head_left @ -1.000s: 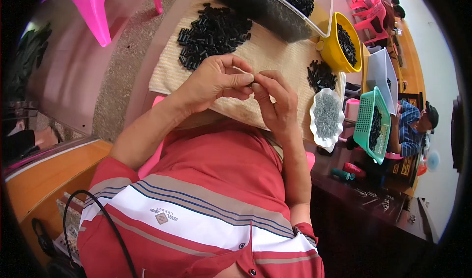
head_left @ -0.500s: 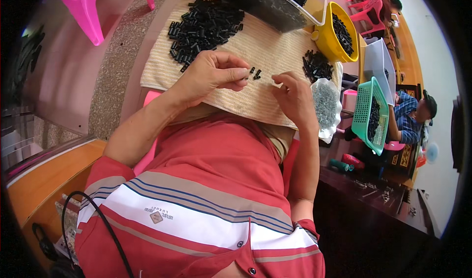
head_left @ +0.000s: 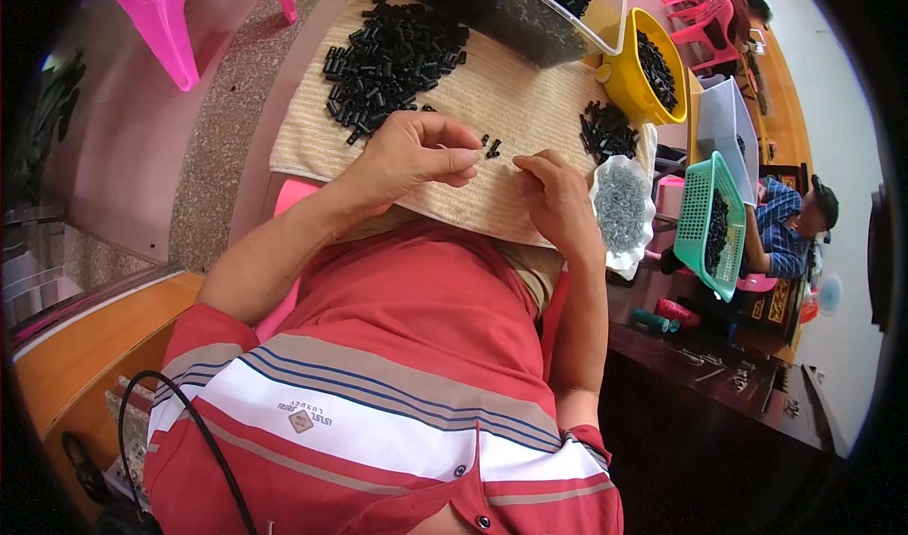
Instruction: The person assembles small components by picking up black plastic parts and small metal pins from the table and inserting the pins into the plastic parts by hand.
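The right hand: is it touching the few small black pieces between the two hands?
Apart: the head view shows cream towel between the right hand and the small black pieces.

Cream ribbed towel [head_left: 511, 81] bears a large heap of black tubes [head_left: 392, 70], a smaller black heap [head_left: 608, 133], several loose black pieces [head_left: 494, 153] and a clear bin [head_left: 530, 26]. White scalloped dish [head_left: 649, 211] sits at its right edge.

The left hand [head_left: 416, 153] and right hand [head_left: 560, 194], their fingertips meeting a second ago, now stand apart. Small black pieces [head_left: 494, 146] now show on the towel [head_left: 539, 100] between them. Since half a second ago, the right fingers draw closer together and the left hand sits slightly lower in view.
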Action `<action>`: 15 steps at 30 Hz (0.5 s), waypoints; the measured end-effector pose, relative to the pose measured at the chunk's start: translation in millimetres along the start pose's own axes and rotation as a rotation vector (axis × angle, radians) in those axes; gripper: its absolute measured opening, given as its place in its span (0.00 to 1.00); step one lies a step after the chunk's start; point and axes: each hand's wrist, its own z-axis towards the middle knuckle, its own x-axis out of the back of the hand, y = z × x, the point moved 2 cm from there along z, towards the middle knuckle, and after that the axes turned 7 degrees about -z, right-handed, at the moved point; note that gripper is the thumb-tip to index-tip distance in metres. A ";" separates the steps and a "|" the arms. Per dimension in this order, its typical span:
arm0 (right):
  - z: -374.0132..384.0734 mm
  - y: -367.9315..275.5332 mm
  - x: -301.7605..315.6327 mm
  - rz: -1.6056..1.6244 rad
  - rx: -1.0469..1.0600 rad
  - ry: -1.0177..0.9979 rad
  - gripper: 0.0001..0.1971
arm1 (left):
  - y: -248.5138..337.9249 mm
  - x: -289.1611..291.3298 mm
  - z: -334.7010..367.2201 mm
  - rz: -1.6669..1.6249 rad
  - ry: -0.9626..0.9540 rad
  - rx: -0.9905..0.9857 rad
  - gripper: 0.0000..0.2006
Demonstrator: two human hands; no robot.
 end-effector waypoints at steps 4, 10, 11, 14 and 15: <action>-3.8 -1.0 -0.8 0.410 -0.110 0.082 0.09 | -1.8 -2.5 -0.8 0.033 -0.023 -0.006 0.10; -5.5 -14.0 -7.2 1.058 -0.069 0.001 0.07 | 0.5 -10.0 -4.7 0.023 -0.064 0.044 0.13; -5.0 -16.4 -8.2 1.058 -0.070 0.000 0.07 | 1.8 -11.6 -6.1 0.000 -0.085 0.083 0.14; -3.3 -18.9 -10.5 1.096 0.010 0.025 0.06 | 5.4 -15.3 -8.2 -0.006 -0.142 0.130 0.15; -2.8 -18.5 -11.4 1.073 0.050 0.023 0.05 | 6.5 -15.8 -9.1 -0.006 -0.141 0.129 0.15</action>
